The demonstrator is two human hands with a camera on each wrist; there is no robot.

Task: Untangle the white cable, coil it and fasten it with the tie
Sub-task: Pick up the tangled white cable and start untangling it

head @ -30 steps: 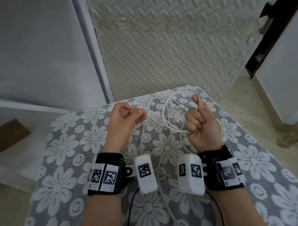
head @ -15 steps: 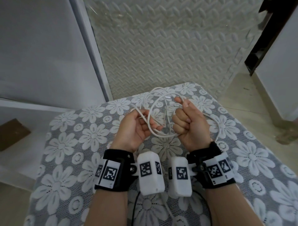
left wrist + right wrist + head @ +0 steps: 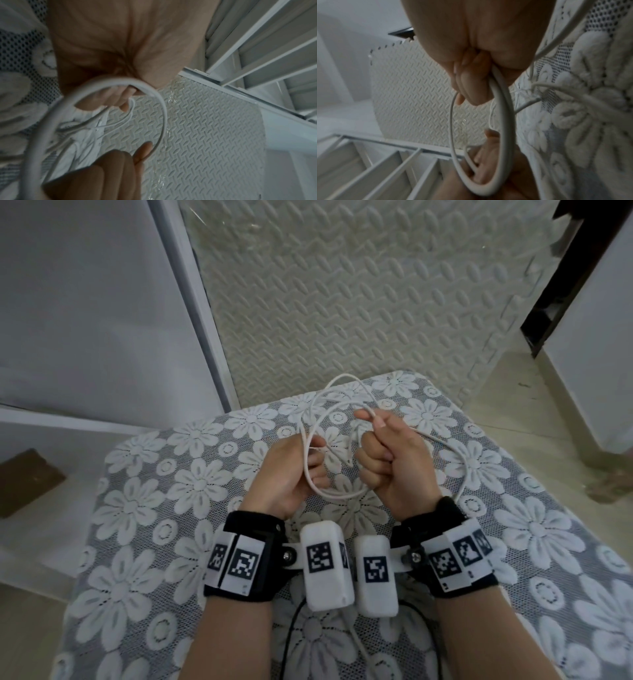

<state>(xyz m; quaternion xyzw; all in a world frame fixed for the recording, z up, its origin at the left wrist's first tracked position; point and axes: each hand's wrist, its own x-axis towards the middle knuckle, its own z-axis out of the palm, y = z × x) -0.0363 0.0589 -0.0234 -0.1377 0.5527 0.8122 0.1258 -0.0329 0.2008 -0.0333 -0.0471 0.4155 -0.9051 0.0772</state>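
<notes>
Here both hands held the thin white cable (image 3: 310, 474) above the grey floral lace worktop (image 3: 144, 508): left hand (image 3: 287, 474) and right hand (image 3: 390, 460) fingers curled round its loops. Loose trailing strands could probably snag and re-knot if pulled tight.

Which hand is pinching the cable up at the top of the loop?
The right hand: its thumb and forefinger pinch the white cable at the loop's top. The left hand grips the loop's side.
</notes>
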